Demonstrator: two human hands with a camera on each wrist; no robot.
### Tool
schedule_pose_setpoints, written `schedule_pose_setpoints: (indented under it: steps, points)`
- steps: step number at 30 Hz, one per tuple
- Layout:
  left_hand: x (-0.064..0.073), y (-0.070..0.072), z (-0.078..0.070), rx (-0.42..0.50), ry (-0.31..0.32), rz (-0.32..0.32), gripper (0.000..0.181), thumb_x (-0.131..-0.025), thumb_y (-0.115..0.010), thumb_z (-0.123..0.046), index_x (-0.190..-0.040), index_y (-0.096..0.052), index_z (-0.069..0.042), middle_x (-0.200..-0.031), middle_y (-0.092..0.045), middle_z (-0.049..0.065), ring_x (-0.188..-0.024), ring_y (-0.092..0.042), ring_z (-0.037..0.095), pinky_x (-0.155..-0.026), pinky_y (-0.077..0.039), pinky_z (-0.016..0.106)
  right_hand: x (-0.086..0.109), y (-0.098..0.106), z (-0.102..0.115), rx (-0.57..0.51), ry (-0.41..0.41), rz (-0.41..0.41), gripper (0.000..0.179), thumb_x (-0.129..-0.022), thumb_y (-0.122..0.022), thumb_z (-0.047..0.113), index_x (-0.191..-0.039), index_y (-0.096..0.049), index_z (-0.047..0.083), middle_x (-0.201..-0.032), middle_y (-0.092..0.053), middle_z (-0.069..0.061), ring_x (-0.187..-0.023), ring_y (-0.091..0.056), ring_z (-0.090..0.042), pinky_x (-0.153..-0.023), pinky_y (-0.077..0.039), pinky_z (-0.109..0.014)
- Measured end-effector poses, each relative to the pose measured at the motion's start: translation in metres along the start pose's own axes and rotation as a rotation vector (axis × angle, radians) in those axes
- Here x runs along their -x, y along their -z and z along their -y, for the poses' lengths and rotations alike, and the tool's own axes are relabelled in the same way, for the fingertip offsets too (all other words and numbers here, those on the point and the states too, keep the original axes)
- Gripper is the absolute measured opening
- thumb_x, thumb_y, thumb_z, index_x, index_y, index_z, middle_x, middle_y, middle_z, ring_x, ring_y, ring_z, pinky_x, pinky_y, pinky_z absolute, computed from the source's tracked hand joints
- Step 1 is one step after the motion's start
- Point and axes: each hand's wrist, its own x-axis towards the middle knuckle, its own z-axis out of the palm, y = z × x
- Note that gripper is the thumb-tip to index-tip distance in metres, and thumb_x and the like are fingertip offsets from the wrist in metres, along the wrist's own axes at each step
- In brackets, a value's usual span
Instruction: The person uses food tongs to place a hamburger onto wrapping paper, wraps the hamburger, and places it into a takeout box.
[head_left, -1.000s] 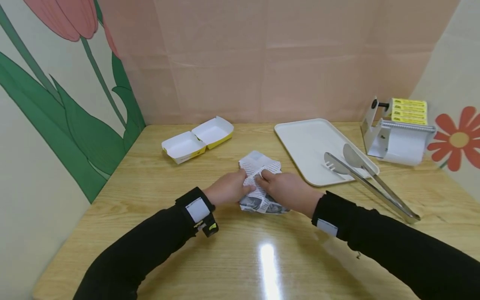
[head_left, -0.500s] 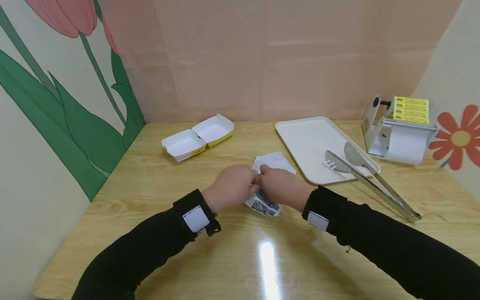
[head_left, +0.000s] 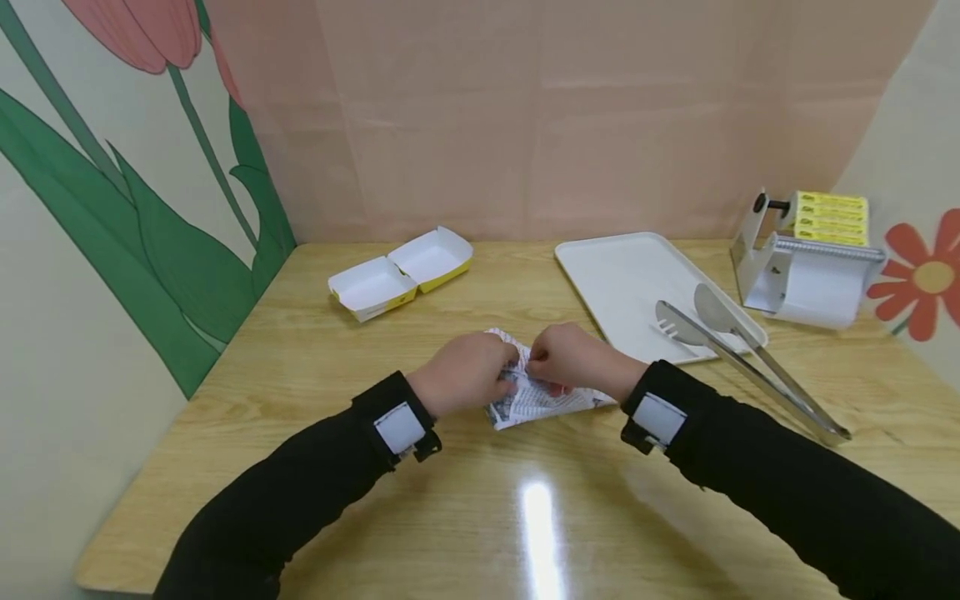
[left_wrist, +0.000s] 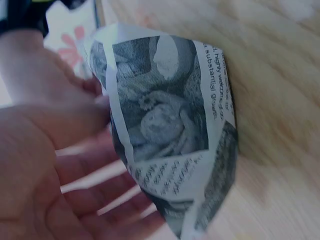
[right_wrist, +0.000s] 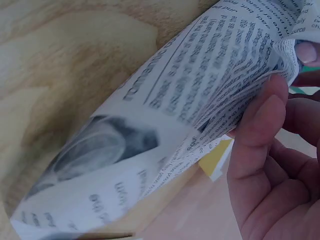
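Note:
A packet of newspaper-print paper point(head_left: 551, 402) sits low over the middle of the table, a pointed flap reaching out under my right wrist. My left hand point(head_left: 463, 375) grips its left end. Seen from the left wrist, the thumb lies at the edge of the printed paper point(left_wrist: 165, 115) and the fingers point(left_wrist: 107, 187) pass behind it. From the other side, my right hand point(head_left: 581, 360) pinches a gathered fold. In the right wrist view that crumpled paper point(right_wrist: 200, 85) runs up to the fingertips point(right_wrist: 270, 102). Whatever lies inside the paper is hidden.
An open white and yellow carton point(head_left: 371, 287) stands at the back left of the wooden table point(head_left: 300, 350). Behind my right hand lies a white tray point(head_left: 622, 275), with metal tongs point(head_left: 765, 375) resting partly on it. A label-roll dispenser point(head_left: 817, 258) is at the far right.
The packet has turned, and its pointed flap now shows toward the right. My hands met over it half a second ago; the right one has since moved right, leaving a gap between them.

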Motion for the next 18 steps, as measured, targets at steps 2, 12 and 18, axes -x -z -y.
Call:
schedule_pose_setpoints:
  steps: [2, 12, 18]
  points:
    - [-0.001, 0.000, 0.005, 0.023, -0.022, 0.025, 0.030, -0.087, -0.062, -0.031, -0.110, -0.066, -0.011, -0.088, -0.064, -0.003, -0.073, -0.052, 0.007, -0.066, -0.044, 0.023, 0.002, 0.001, -0.001, -0.037, 0.004, 0.005, 0.015, -0.089, -0.058, 0.015, -0.086, -0.069, 0.005, -0.056, -0.061, -0.002, -0.047, -0.056, -0.010, -0.048, -0.046, -0.024]
    - [-0.005, -0.003, 0.006, 0.045, -0.046, -0.020, 0.031, -0.089, -0.056, -0.041, -0.091, -0.071, -0.014, -0.074, -0.064, -0.005, -0.065, -0.052, 0.005, -0.058, -0.041, 0.020, 0.010, -0.002, -0.009, -0.193, 0.000, 0.037, 0.019, -0.090, -0.056, 0.015, -0.100, -0.067, 0.002, -0.064, -0.063, -0.003, -0.052, -0.060, -0.012, -0.053, -0.051, -0.027]
    - [-0.006, -0.009, 0.000, -0.118, -0.027, -0.023, 0.038, -0.087, -0.054, -0.049, -0.097, -0.062, -0.014, -0.077, -0.056, -0.003, -0.067, -0.050, 0.009, -0.056, -0.042, 0.024, 0.012, 0.011, -0.028, -0.104, -0.028, -0.019, 0.023, -0.092, -0.052, 0.012, -0.107, -0.064, -0.001, -0.077, -0.065, -0.006, -0.059, -0.060, -0.012, -0.056, -0.050, -0.027]
